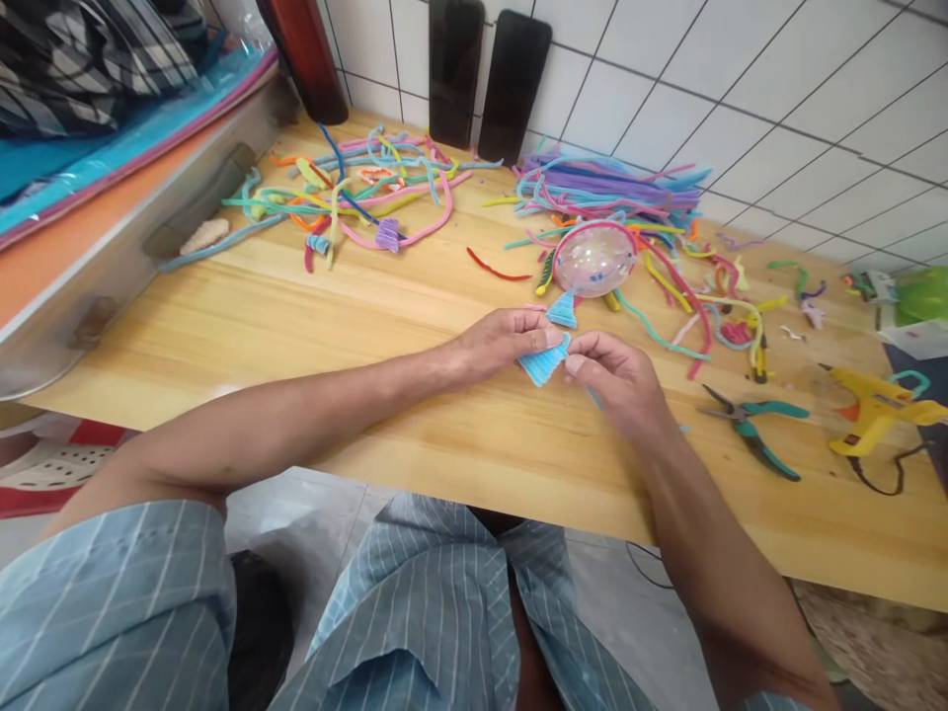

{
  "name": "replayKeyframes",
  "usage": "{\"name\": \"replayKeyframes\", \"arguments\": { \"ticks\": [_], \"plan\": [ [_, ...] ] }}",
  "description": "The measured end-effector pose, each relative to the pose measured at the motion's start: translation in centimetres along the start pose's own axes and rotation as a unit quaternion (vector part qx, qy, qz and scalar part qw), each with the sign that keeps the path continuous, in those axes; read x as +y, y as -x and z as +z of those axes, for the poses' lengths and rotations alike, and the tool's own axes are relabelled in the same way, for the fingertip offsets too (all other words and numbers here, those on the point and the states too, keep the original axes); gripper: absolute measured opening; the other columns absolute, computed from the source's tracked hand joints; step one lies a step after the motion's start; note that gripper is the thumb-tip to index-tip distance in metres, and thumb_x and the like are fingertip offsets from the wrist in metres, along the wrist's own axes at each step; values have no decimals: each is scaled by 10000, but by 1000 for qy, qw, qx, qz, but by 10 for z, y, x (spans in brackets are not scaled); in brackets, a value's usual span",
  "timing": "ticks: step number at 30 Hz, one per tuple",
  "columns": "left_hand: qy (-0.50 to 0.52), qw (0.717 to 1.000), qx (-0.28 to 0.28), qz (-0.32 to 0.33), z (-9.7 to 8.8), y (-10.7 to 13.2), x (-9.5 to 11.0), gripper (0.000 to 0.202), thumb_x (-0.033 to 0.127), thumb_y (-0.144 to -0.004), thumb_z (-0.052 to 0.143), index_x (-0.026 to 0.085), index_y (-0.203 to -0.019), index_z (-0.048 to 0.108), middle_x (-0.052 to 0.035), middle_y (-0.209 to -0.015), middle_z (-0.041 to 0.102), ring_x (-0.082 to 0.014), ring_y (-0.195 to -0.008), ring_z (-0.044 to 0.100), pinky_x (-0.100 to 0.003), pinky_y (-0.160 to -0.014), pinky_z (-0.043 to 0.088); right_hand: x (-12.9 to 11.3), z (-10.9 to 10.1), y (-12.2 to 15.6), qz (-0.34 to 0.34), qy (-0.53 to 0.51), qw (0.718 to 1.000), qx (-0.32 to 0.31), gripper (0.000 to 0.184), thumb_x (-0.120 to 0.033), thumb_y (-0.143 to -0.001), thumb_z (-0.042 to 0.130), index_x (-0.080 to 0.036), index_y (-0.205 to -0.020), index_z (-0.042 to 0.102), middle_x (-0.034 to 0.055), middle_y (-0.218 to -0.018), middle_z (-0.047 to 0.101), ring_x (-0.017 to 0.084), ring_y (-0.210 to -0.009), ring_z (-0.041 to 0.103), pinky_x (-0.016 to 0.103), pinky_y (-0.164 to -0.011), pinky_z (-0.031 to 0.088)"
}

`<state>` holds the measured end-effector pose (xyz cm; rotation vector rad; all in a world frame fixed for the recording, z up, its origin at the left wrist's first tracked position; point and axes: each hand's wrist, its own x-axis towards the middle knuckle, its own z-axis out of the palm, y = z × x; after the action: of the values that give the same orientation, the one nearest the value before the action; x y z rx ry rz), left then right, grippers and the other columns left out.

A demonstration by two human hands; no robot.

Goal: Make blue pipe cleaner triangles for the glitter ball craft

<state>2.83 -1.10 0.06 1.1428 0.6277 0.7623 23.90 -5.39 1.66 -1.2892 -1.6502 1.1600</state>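
Observation:
Both my hands meet over the middle of the wooden table (296, 326). My left hand (504, 341) and my right hand (618, 375) pinch a small light-blue folded pipe-cleaner fan (543, 363) between their fingertips. Just beyond it lies a second small blue fan (563, 310). Behind that sits a clear round ball (593, 259) ringed with a pink pipe cleaner.
Loose coloured pipe cleaners lie in a pile at the back left (355, 193) and another at the back right (614, 188). Teal-handled pliers (755, 430) and a yellow glue gun (874, 410) lie to the right. Two dark phones (485, 79) lean on the tiled wall.

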Motion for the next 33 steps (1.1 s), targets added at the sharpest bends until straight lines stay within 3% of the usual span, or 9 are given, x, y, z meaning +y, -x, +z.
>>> {"name": "replayKeyframes", "arguments": {
  "ticks": [11,18,22,27,30,33],
  "plan": [
    [69,996,-52,-21,4,2,-2,640,732,-709,960,170,-763,657,4,-697,599,-111,-656,515,-253,-639,429,3,-3,1,-38,-21,999,8,422,-627,-849,914,-245,-882,736,-1,-813,728,161,-738,643,307,-705,555],
    [113,990,-78,-37,5,5,-3,596,690,-753,956,171,-828,674,13,-732,591,-110,-677,534,-255,-656,446,7,0,3,-121,-46,991,32,374,-543,-901,910,-311,-1175,805,-15,-856,763,172,-780,722,334,-771,613],
    [111,992,-47,-35,5,4,-10,595,669,-743,969,166,-906,698,9,-787,618,-111,-701,542,-260,-673,439,3,1,5,-131,-3,990,60,306,-509,-910,901,-296,-1122,845,-5,-860,783,172,-780,727,341,-786,622],
    [2,996,56,65,4,5,-12,546,671,-836,888,169,-1007,755,-25,-952,732,-139,-854,623,-278,-816,490,-2,4,4,-79,2,990,120,280,-463,-849,926,-252,-1010,839,9,-846,802,165,-737,716,313,-698,618],
    [-107,984,63,130,7,11,-12,457,534,-902,850,168,-1171,791,-87,-1186,801,-207,-1062,712,-316,-946,530,0,7,2,-47,-19,990,131,298,-463,-835,922,-237,-999,816,12,-838,800,157,-716,703,295,-659,599],
    [-203,960,74,178,8,16,-16,344,360,-934,790,168,-1217,824,-101,-1250,834,-234,-1136,755,-321,-989,541,2,9,0,-31,-33,991,129,320,-441,-829,923,-232,-1028,785,-7,-801,768,140,-678,672,280,-630,572]
  ]
}}
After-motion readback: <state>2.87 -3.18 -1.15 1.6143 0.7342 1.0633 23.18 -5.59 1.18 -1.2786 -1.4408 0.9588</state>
